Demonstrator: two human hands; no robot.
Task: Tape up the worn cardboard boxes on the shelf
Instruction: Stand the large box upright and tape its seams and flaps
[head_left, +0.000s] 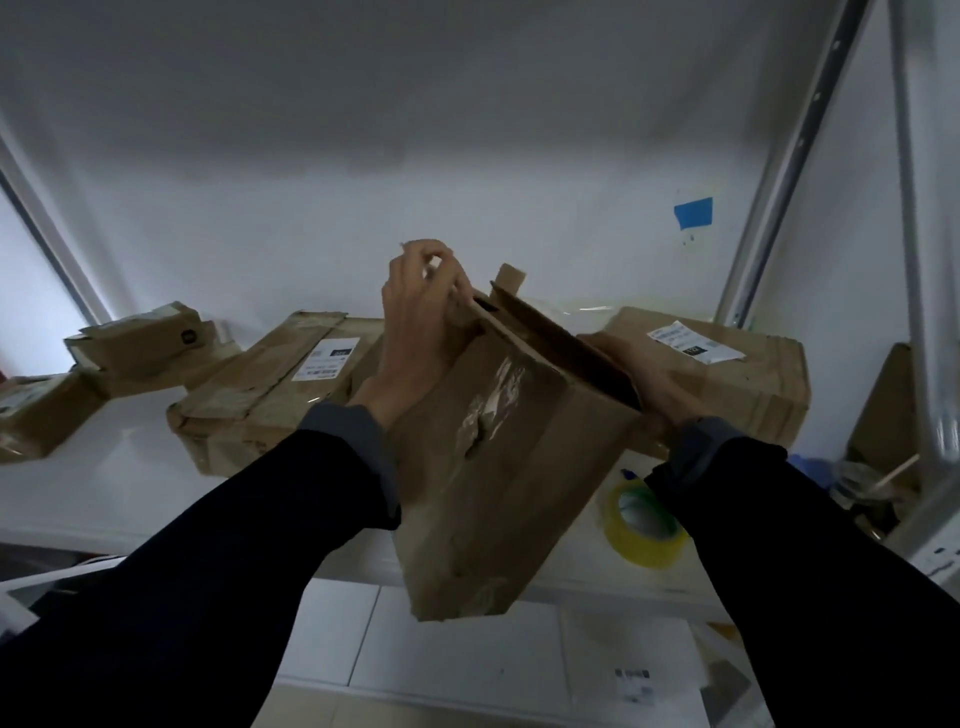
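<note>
White shelf (130, 483); box (498, 467) hides right hand (649, 384) fingers.

Right hand (641, 384): fingers hidden behind held box (498, 457). Shipping labels (326, 358): print too small to read. Leftmost box (36, 415): cut off by frame edge.

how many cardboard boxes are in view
5: held box in both hands; long box behind the left arm; two small boxes far left; labelled box at right. Brown cardboard far right may be another.
</note>
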